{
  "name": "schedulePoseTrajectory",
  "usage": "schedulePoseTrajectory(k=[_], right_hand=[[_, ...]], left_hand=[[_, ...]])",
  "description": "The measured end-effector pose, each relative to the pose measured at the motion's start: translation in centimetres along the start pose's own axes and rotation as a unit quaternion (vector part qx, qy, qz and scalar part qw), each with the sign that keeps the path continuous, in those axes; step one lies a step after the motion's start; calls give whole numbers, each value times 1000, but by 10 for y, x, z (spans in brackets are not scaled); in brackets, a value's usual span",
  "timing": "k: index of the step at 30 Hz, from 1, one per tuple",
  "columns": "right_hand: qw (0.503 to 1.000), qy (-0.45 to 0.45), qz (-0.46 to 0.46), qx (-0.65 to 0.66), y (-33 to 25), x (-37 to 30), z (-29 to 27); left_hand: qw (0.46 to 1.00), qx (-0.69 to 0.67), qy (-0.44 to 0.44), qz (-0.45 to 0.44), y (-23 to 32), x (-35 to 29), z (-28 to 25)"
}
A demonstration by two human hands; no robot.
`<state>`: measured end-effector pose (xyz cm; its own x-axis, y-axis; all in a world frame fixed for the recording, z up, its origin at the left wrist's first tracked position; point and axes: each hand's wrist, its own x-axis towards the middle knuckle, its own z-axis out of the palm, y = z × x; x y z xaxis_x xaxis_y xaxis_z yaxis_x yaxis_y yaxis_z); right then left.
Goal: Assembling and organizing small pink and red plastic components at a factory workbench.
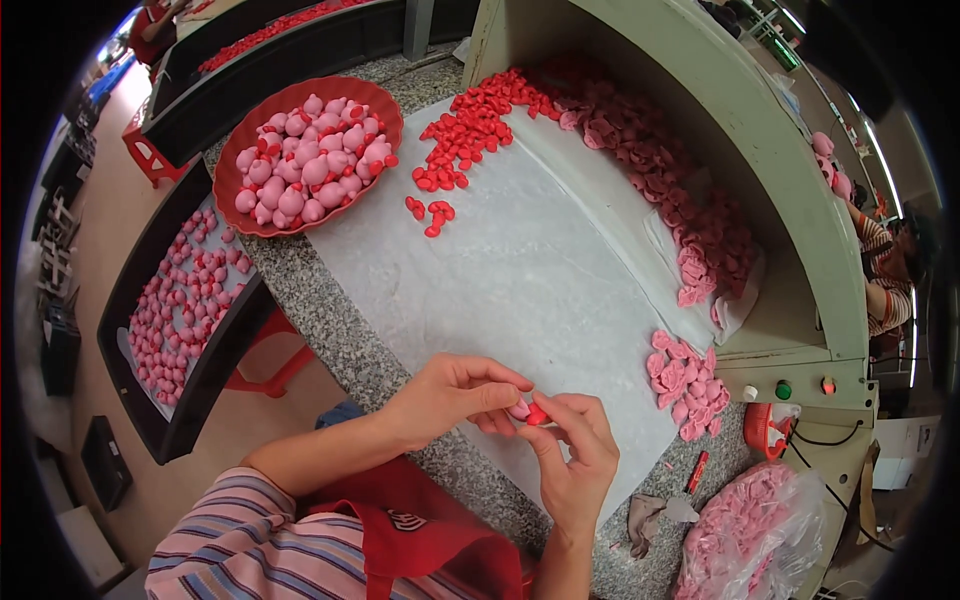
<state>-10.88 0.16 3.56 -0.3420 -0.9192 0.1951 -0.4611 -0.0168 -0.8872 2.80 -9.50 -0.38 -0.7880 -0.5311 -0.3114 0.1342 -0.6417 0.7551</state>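
Observation:
Over the near part of the white sheet [480,265], my two hands meet fingertip to fingertip. Thumb and fingers of my left hand [450,400] pinch a small pink rounded piece [518,408]. My right hand [582,458] pinches a small glossy red piece [538,415] against it; whether the two are joined I cannot tell. Loose red pieces [480,125] lie in a heap at the sheet's far end, a few of them apart from it. Right of my hands is a pile of thin pink pieces [690,385].
A red scalloped bowl [245,222] of pink-and-red figures stands far left. Beside the speckled counter [345,330], a black tray [185,430] holds more. A green metal housing [800,230] arches over pink pieces at right. Near right lie a plastic bag [755,525] and a red marker [697,472].

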Motion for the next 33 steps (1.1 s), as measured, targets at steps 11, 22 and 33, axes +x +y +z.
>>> schedulePoseTrajectory(k=[11, 22, 33], right_hand=[[993, 69, 90, 16, 5, -18, 0], [991, 23, 133, -15, 6, -9, 10], [989, 103, -25, -104, 19, -16, -8]], left_hand=[[986, 109, 5, 124, -21, 1, 16], [997, 40, 1, 60, -13, 1, 10], [986, 101, -65, 117, -15, 13, 28]])
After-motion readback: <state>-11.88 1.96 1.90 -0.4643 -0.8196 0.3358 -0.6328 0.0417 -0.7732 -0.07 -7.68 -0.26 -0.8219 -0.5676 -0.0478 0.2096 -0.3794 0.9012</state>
